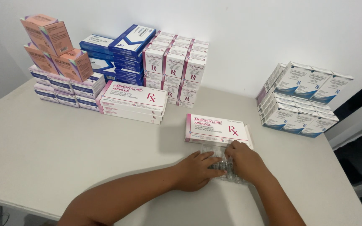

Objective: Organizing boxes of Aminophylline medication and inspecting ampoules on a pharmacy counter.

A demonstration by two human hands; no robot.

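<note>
Both hands flat on clear ampoule tray [225, 167], near-right on counter [42, 155], just in front of open white-pink box [216, 129]. Left hand [195, 169] fingers spread, pinning tray steady. Right hand [244, 161] fingers curled over far edge; real grip or not, can't tell. Other box stacks [172, 69] parked far, out of way.

White table [42, 150]: stacked medicine boxes [133, 100], clear tray [225, 165].

Under the fingers [217, 161] a clear, glossy plastic tray [223, 167] of ampoules is pressed. Just beyond the fingers a smooth cardboard box [215, 128], white and pink, is seen. A matt, smooth white counter [63, 142] is seen beneath. Glossy cardboard is shown by the far stacked cartons [174, 69].
</note>
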